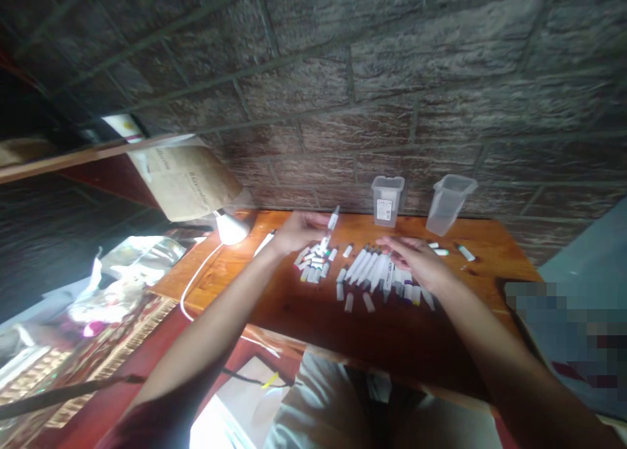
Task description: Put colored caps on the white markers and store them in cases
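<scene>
My left hand (pixel 298 230) is closed on a white marker (pixel 331 224), held upright over a heap of loose marker caps (pixel 313 264) on the wooden table (pixel 304 305). My right hand (pixel 414 258) lies flat with fingers stretched out over a row of white markers (pixel 371 267) laid side by side. More caps (pixel 355 300) lie scattered in front of the row. One or two markers (pixel 465 252) lie apart to the right.
Two clear plastic containers (pixel 387 200) (pixel 447 204) stand at the back of the table against a brick wall. A lit lamp (pixel 231 227) with a white cable sits at the back left. Crumpled foil bags (pixel 122 279) lie left of the table.
</scene>
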`<state>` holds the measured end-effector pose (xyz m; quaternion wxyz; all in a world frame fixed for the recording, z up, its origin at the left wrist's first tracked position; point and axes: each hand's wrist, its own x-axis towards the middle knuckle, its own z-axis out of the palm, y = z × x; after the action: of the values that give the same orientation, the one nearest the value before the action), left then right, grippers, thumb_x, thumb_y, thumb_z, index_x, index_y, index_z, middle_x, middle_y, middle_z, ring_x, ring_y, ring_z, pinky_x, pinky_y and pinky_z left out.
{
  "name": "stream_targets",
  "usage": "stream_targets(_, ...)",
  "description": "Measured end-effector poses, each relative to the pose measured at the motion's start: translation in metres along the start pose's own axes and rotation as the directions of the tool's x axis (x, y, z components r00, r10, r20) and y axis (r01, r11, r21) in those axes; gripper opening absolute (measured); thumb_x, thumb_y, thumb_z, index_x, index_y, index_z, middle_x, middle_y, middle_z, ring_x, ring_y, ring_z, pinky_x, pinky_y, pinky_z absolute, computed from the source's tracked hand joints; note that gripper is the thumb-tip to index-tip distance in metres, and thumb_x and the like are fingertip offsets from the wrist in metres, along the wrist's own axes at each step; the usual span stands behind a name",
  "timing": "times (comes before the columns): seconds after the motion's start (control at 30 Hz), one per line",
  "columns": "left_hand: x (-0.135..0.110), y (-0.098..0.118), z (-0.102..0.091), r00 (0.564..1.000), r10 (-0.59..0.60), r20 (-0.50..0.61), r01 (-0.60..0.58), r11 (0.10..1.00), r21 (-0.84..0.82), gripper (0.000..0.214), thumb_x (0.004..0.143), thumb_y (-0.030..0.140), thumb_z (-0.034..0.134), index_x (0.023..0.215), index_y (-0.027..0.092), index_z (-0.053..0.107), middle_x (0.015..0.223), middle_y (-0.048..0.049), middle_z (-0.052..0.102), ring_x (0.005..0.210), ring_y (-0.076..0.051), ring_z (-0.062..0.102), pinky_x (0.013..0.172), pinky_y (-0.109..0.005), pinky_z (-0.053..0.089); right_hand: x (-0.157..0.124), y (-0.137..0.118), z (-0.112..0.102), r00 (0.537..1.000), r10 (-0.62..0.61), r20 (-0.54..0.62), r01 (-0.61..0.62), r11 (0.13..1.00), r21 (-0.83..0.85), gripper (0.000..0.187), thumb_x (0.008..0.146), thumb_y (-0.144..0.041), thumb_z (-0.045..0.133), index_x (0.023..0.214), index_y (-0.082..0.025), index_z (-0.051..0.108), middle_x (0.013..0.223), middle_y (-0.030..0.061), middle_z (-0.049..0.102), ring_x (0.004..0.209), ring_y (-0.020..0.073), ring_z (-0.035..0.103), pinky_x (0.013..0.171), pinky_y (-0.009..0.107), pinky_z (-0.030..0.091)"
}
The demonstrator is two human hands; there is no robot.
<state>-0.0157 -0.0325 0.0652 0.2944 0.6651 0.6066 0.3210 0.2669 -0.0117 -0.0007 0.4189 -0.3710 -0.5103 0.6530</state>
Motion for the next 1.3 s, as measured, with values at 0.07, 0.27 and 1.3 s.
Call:
stream_targets(0.07,-0.006,-0.020,-0.032,0.990,-0.062,-0.127,0.097,0.952,0.291,0.040,0.073,0.039,0.074,0.104,0.014,0.078,0.100,-0.0078,0.079,0.088,-0.024,0.072,0.077,-0.030,0.055,0.001,0.000,-0.001,1.000,-0.011,-0.002,0.011,1.000,0.024,0.047,0.064,-0.057,0.083,0.088,-0.016,0.080,0.074,0.0040,0.068,0.048,0.0043,0.033,0.044,0.023,0.017)
stream_targets(0.27,-0.021,-0.074,-0.066,0.945,-0.201,-0.257,0.316,0.762,0.565,0.015,0.071,0.025,0.070,0.080,0.020,0.081,0.093,-0.0069,0.080,0.095,-0.029,0.071,0.084,-0.031,0.051,-0.001,-0.001,0.000,1.000,-0.005,-0.004,0.005,1.000,0.016,0.046,0.062,-0.056,0.084,0.085,-0.016,0.080,0.071,0.0032,0.066,0.046,0.0032,0.030,0.043,0.023,0.012)
stream_targets(1.3,-0.025,-0.082,-0.048,0.829,-0.392,-0.400,0.540,0.373,0.754,0.032,0.086,0.035,0.057,0.104,0.018,0.077,0.108,-0.0172,0.074,0.102,-0.032,0.069,0.080,-0.033,0.052,0.002,0.003,-0.005,1.000,-0.017,-0.006,0.017,0.999,0.034,0.038,0.066,-0.052,0.082,0.083,-0.018,0.080,0.073,0.0036,0.066,0.049,0.0054,0.032,0.045,0.026,0.012)
